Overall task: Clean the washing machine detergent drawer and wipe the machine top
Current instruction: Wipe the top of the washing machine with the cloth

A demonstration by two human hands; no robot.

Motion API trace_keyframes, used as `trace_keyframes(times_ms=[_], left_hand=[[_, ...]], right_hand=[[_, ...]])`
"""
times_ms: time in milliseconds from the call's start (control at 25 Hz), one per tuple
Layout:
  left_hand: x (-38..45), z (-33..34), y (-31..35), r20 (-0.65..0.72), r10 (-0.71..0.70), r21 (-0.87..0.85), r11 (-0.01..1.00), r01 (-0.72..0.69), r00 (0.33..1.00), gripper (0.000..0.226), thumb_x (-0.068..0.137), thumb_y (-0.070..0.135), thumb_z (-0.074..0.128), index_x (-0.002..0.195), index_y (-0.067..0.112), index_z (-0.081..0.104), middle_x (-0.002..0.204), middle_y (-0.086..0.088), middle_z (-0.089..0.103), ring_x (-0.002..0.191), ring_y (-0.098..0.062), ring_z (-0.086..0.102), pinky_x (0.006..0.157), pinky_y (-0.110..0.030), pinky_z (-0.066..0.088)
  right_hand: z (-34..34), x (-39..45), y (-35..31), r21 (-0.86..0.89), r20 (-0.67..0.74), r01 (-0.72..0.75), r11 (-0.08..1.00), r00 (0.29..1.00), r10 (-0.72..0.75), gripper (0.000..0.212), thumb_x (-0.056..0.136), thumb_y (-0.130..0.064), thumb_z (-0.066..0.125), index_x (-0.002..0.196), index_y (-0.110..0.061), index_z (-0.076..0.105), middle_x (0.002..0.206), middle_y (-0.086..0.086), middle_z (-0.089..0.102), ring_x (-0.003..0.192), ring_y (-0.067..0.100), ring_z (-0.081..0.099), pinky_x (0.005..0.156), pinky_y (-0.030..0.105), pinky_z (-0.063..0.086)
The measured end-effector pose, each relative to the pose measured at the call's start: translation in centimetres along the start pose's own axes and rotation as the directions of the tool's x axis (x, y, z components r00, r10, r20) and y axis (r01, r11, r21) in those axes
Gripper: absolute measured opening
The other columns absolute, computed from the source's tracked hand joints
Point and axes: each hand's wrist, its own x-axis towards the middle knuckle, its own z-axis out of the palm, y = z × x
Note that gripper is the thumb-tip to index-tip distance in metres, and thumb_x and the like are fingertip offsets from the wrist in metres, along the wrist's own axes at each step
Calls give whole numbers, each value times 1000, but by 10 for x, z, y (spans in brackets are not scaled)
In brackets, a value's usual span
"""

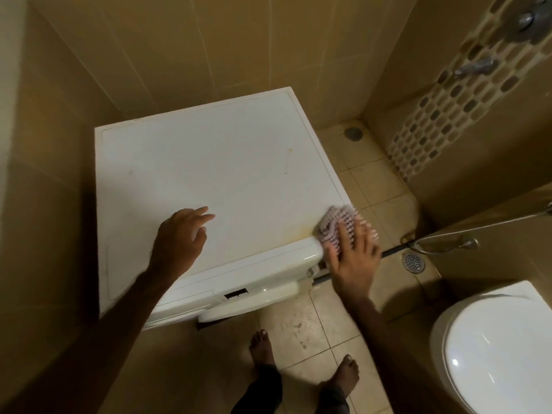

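A white washing machine stands in a tiled corner, and its flat top [215,162] carries faint yellowish stains near the front right. My right hand [352,255] presses a pale pink checked cloth [334,222] against the top's front right corner, fingers spread over it. My left hand [182,237] rests on the top near the front middle, fingers apart and holding nothing. The control panel [239,282] runs along the front edge below my hands. The detergent drawer is not distinguishable from here.
A white toilet [490,354] stands at the lower right. A shower hose [466,227] crosses the floor beside a round floor drain [413,262]. A second drain [353,132] sits in the far corner. Taps [478,67] protrude from the right wall. My bare feet [263,348] stand on the tiled floor.
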Motion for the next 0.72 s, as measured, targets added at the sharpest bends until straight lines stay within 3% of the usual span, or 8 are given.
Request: trace_keyframes(times_ms=[120, 280, 400, 520, 640, 720], left_hand=[[-19, -2, -13, -6, -25, 20, 999, 25, 1000, 36, 92, 16, 53, 122, 16, 73, 134, -5, 69, 122, -31, 63, 102, -49, 52], [-34, 0, -23, -37, -75, -18, 997, 75, 996, 34, 91, 10, 57, 120, 16, 74, 132, -4, 70, 118, -30, 65, 100, -47, 55], [-37, -1, -24, -41, -119, -46, 992, 117, 992, 34, 92, 1, 64, 120, 17, 75, 133, 0, 70, 118, -26, 65, 102, -42, 54], [-37, -5, -20, -44, -199, -78, 978, 195, 979, 36, 95, 2, 61, 125, 19, 73, 131, 0, 71, 120, -23, 64, 106, -37, 51], [-43, -10, -21, -32, -212, -52, 976, 210, 977, 34, 99, 6, 58, 129, 19, 71, 131, -3, 71, 121, -24, 65, 107, -37, 49], [-48, -14, -24, -44, -205, -41, 978, 203, 978, 34, 99, 5, 59, 128, 18, 72, 130, -3, 72, 120, -24, 66, 106, -38, 50]], right_hand=[[-4, 27, 0, 137, -35, -96, 986, 994, 102, 73, 100, -67, 27, 159, -26, 38, 168, 8, 29, 155, 31, 23, 118, 64, 25], [13, -3, -50, 166, -85, -121, 979, 987, 136, 69, 104, -54, 29, 163, -18, 29, 173, 13, 12, 159, 35, 5, 121, 69, 12], [21, -45, -107, 55, 5, 23, 998, 1000, -23, 72, 104, -60, 20, 165, -22, 18, 173, 14, 5, 159, 38, 1, 121, 73, 0], [33, -90, -174, 25, 54, 291, 956, 955, -292, 69, 105, -62, 11, 165, -28, 16, 173, 14, 8, 158, 37, 6, 121, 69, -10], [40, -95, -194, 38, 145, 623, 782, 771, -621, 73, 104, -68, 28, 164, -29, 20, 172, 13, 14, 156, 36, 20, 120, 67, 23], [39, -67, -170, 56, 112, 708, 704, 696, -709, 78, 99, -72, 41, 162, -31, 26, 171, 12, 19, 152, 35, 30, 114, 66, 36]])
